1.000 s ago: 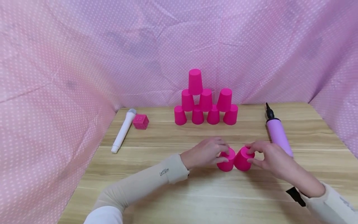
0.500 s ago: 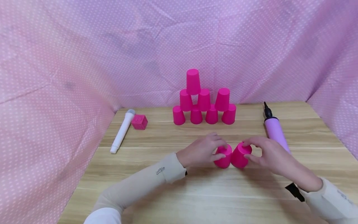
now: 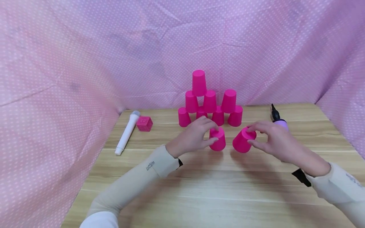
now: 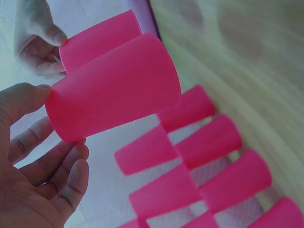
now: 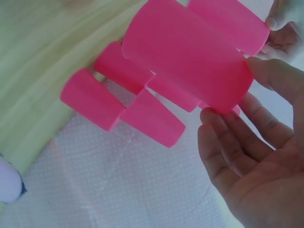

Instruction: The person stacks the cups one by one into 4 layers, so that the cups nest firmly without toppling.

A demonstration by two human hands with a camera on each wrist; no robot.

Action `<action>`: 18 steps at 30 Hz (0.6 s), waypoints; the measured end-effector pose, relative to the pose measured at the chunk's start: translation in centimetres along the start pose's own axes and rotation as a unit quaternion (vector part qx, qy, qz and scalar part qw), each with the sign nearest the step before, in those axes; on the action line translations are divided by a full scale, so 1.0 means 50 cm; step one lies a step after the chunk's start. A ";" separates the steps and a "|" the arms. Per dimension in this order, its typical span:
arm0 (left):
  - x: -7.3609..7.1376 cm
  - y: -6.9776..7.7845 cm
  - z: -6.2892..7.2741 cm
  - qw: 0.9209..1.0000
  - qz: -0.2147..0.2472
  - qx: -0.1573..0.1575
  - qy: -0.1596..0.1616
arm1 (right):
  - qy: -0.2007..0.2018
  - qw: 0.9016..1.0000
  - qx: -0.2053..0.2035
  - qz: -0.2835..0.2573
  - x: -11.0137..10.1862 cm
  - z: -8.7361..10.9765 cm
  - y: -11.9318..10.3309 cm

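Note:
My left hand point(image 3: 196, 134) pinches an upside-down pink cup point(image 3: 219, 143) near its closed end. A second pink cup point(image 3: 241, 142), tilted a little, is pinched by my right hand point(image 3: 278, 142) in the same way. The two held cups are apart, and both appear raised off the table. Beyond them stands a pyramid of upside-down pink cups: several in the bottom row, three in the middle row, and a top cup point(image 3: 199, 83) over the left two. In the head view my left hand partly hides the bottom row. The left wrist view shows thumb and fingers around the held cup point(image 4: 114, 88).
A white microphone point(image 3: 127, 134) lies at the table's left, beside a pink cube point(image 3: 144, 123). On the right is a purple hand pump point(image 3: 281, 123) with a black nozzle, partly hidden by my right hand. A dotted pink cloth point(image 3: 159, 47) hangs behind the wooden table point(image 3: 199, 196).
Both hands have moved forward with their cups, toward the pyramid. The left hand has also shifted left, so the two cups, close together before, are now apart. The pyramid is unchanged.

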State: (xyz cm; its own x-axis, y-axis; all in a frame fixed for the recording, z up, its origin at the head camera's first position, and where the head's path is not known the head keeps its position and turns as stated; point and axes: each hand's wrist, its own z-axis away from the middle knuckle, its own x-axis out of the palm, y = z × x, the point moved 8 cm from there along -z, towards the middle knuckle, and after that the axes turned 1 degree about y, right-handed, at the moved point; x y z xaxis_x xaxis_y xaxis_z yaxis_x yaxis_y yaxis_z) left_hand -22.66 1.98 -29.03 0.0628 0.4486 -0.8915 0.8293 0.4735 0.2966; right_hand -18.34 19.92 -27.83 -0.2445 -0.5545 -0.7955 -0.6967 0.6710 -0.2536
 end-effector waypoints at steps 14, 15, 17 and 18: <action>-0.122 -0.015 0.001 0.995 -0.021 0.024 0.095 | 0.036 0.999 -0.030 0.025 -0.050 -0.099 0.006; -0.132 -0.016 -0.002 0.994 -0.022 0.026 0.101 | 0.038 0.999 -0.029 0.027 -0.057 -0.110 0.006; -0.155 -0.020 -0.008 0.993 -0.027 0.024 0.113 | 0.043 0.998 -0.029 0.027 -0.067 -0.134 0.008; -0.166 -0.023 -0.012 0.992 -0.029 0.020 0.117 | 0.045 0.998 -0.026 0.024 -0.071 -0.147 0.010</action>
State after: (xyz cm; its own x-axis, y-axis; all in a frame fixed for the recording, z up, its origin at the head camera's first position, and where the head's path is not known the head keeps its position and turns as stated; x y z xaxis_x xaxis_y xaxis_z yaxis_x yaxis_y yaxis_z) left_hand -24.48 -1.86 -21.77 -0.1120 0.5883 -0.8009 0.8495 0.4748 0.2299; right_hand -22.77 18.61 -21.06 -0.3357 -0.5665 -0.7526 -0.7167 0.6721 -0.1862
